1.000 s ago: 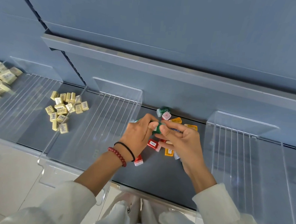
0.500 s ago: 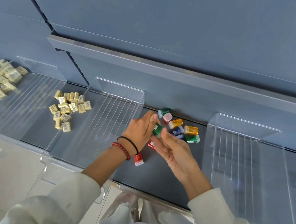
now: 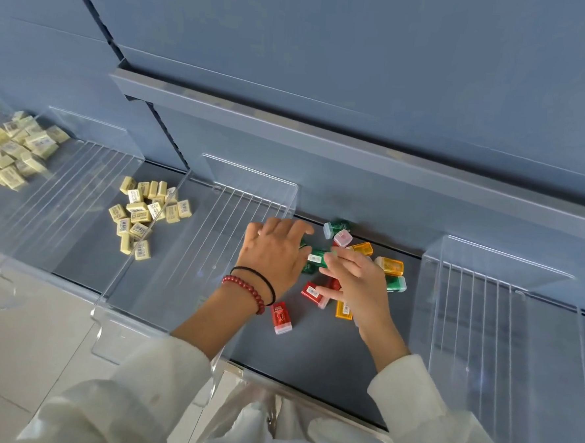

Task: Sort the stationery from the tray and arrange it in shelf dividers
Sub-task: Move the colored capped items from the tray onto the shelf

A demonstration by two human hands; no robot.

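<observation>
Clear glossy acrylic dividers [image 3: 251, 198], matt grey shelf [image 3: 310, 352], translucent plastic cases [image 3: 389, 265] (paper barcode labels)

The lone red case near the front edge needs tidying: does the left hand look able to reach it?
Probably yes: the red case lies alone on bare shelf beside the left hand, nothing covering it.

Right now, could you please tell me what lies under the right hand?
Poking out from under the right hand are a green case, a red case and an orange case. Whatever lies beneath the palm is covered.
</observation>
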